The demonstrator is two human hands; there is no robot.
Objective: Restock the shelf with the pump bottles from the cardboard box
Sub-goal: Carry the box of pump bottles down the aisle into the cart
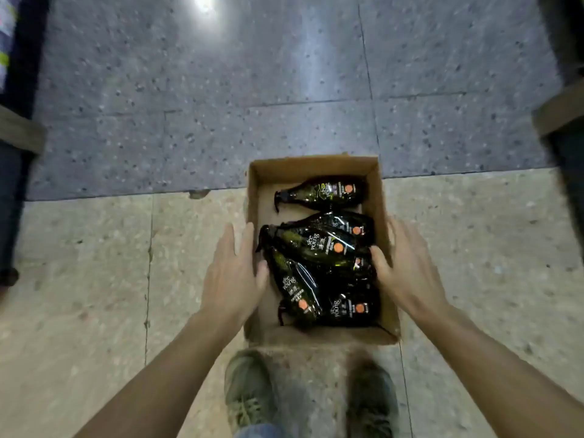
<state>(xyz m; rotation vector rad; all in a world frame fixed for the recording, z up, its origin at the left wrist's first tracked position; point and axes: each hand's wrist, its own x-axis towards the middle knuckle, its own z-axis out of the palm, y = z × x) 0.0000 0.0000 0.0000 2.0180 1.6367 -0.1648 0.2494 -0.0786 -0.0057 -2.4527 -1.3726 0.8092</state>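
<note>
An open cardboard box (pixel 311 167) stands on the floor right in front of my feet. Several dark pump bottles with orange dots on their labels lie on their sides inside it; one bottle (pixel 322 192) lies alone at the far end, and the rest are piled toward me, with one bottle (pixel 313 245) on top. My left hand (pixel 232 273) hovers over the box's left wall, fingers spread, thumb inside near a bottle's pump. My right hand (pixel 406 267) is at the right wall, fingers apart, thumb beside the pile. Neither hand grips anything.
Shelf units edge the aisle at the far left (pixel 17 131) and far right (pixel 561 115); their contents are mostly out of view. The floor is grey speckled tile farther away and beige tile (pixel 94 279) near me. My two shoes (pixel 249 393) stand just behind the box.
</note>
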